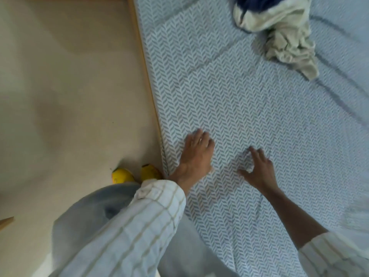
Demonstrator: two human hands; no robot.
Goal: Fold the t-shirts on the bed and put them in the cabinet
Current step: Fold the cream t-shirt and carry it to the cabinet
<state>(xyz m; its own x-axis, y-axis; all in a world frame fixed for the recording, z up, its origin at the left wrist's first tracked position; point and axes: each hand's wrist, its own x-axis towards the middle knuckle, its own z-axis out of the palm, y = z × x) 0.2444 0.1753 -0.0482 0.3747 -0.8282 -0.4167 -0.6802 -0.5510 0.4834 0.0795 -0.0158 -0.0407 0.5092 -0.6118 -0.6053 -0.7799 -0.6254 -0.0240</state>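
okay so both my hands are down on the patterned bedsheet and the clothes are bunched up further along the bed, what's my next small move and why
Probably reach forward for the crumpled cream garment. Both the left hand and right hand rest on the bedsheet holding no clothing, and the pile, with a dark blue garment beside it, lies unfolded.

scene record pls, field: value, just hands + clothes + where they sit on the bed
left hand: flat on the bed sheet near the edge, fingers straight
right hand: on the sheet, fingers spread, holds nothing clearly
cream garment: crumpled, far side of the bed, untouched
dark blue garment: bunched against the cream one
folded shirts: none in view
cabinet: not in view
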